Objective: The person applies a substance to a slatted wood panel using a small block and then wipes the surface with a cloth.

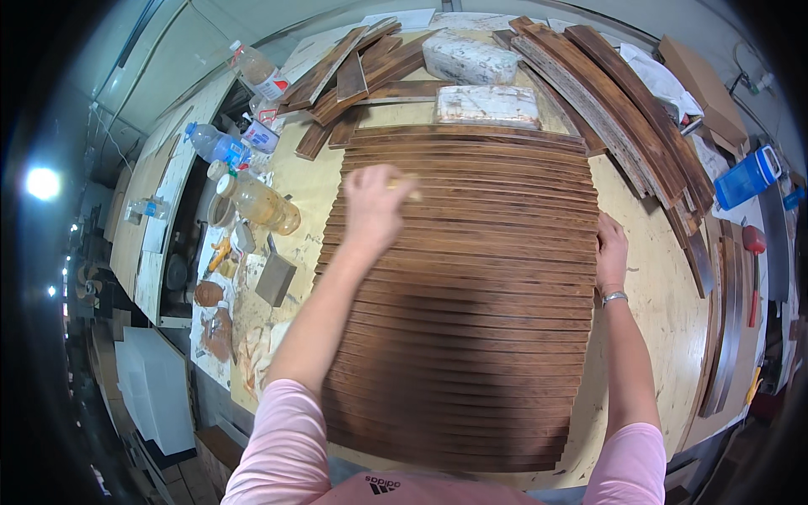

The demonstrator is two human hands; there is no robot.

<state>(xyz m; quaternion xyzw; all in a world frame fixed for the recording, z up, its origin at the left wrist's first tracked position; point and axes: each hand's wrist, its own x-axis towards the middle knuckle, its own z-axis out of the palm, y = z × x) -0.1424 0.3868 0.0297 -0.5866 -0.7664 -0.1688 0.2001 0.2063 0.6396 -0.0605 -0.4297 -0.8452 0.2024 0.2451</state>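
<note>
Pink sleeves [286,446] are filling the bottom of my view, both forearms reaching up over a broad row of dark stained wooden slats [463,311] lying edge to edge on the pale workbench [656,295]. I am watching the left hand [373,202] pressing down on the upper slats, fingers curled around something small and pale that I cannot make out. My right hand [612,248], a bracelet at its wrist, is resting at the right edge of the row, fingers bent against the slat ends. Two white wrapped blocks [486,105] are sitting just beyond the far end of the slats. Loose stained boards [623,109] are lying piled at the upper right, and more at the upper left. Plastic bottles [261,202] are standing along the bench's left side.
</note>
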